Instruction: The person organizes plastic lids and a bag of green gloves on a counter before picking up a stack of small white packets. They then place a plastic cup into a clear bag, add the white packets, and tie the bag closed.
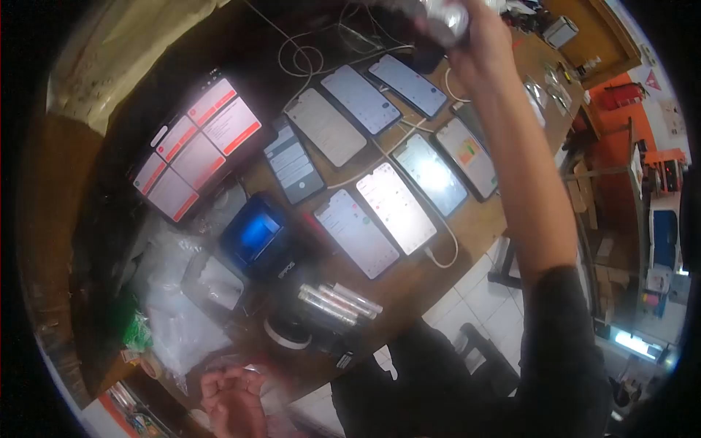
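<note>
Shiny silver thing is up at the top of the view, in the right hand. The right hand is closed around it, and the arm is stretched far out over the wooden table. The thing is blurry (so I cannot tell just what it is). The left hand is down at the bottom left, by the table's edge, well apart from the right one. Its fingers are bent in a bit. Something clear and shiny is right by them, but I cannot tell if the hand grips it.

Eight phones lie on the table in the middle, all with their screens up. Most screens are lit, and one is very bright. White cords run between the phones, and more cords curl up near the top. To the left of the phones is a big screen with red and white boxes. Below it is a small dark machine with a blue screen. Near that machine is a stack of shiny sticks. A clear plastic bag lies on the left, with a green thing beside it.
</note>
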A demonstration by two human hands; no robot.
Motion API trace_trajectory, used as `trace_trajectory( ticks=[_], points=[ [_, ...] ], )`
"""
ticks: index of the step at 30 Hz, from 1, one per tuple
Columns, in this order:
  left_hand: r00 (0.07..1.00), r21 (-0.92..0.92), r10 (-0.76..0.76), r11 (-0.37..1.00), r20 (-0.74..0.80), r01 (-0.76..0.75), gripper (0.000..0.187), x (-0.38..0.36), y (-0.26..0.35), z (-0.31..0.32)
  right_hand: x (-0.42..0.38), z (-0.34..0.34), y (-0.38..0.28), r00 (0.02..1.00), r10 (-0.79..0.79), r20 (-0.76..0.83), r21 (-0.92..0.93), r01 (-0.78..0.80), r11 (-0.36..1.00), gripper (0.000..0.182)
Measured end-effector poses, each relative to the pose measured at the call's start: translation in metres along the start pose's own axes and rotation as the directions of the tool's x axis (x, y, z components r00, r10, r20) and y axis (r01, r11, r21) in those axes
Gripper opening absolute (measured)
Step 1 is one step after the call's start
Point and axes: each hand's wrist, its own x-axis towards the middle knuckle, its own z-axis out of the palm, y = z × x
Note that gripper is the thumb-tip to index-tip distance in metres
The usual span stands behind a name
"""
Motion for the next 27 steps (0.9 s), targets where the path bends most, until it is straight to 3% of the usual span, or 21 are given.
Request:
trace_trajectory(
  ticks=[1,2,5,8,11,13,16,20,21,24,25,27],
  points=[
    [0.999,0.032,-0.004,0.999,-0.035,0.005,0.055,0.000,0.001,0.003,0.036,0.000,0.001,0.997,-0.038,0.067,0.085,0.033,0.996,0.026],
    [0.998,0.060,-0.007,0.998,-0.070,0.012,0.056,0.000,0.004,0.005,0.067,-0.002,0.004,0.995,-0.061,0.082,0.045,0.058,0.997,0.026],
    [0.992,0.135,-0.025,0.990,-0.124,0.042,0.062,-0.003,0.004,-0.011,0.127,-0.016,0.027,0.989,-0.086,0.119,-0.371,0.124,0.920,0.027],
    [0.978,0.202,0.016,0.979,-0.207,0.027,0.056,-0.001,0.001,-0.005,0.159,-0.037,0.047,0.974,-0.071,0.214,-0.759,0.211,0.615,0.027],
    [0.973,0.221,0.059,0.975,-0.224,-0.008,0.046,0.012,0.001,0.012,0.171,-0.051,0.052,0.954,-0.028,0.297,-0.918,0.294,0.267,0.028],
    [0.970,0.237,0.086,0.971,-0.229,-0.030,0.045,0.017,0.004,0.013,0.174,-0.056,0.048,0.935,0.002,0.354,-0.933,0.353,0.067,0.029],
    [0.991,0.291,0.044,0.957,-0.129,-0.004,0.042,0.027,0.017,0.008,0.171,-0.057,0.052,0.858,0.040,0.512,-0.850,0.513,-0.120,0.030],
    [0.989,0.327,0.075,0.944,-0.124,-0.031,0.042,0.035,0.022,0.018,0.171,-0.046,0.109,0.549,0.069,0.833,-0.526,0.825,-0.207,0.031],
    [0.989,0.336,0.079,0.941,-0.122,-0.034,0.043,0.037,0.023,0.021,0.165,-0.041,0.130,0.522,0.053,0.851,-0.494,0.830,-0.258,0.032],
    [0.990,0.356,0.067,0.934,-0.126,-0.018,0.045,0.041,0.023,0.035,0.124,-0.014,0.203,0.638,-0.146,0.756,-0.616,0.617,-0.491,0.023],
    [0.990,0.361,0.059,0.932,-0.127,-0.009,0.046,0.040,0.022,0.040,0.119,-0.023,0.236,0.590,-0.388,0.708,-0.702,0.644,-0.303,0.020],
    [0.991,0.341,0.056,0.940,-0.121,-0.011,0.045,0.039,0.019,0.045,0.119,-0.024,0.246,0.704,-0.475,0.528,-0.815,0.577,-0.049,0.024]
  ],
)
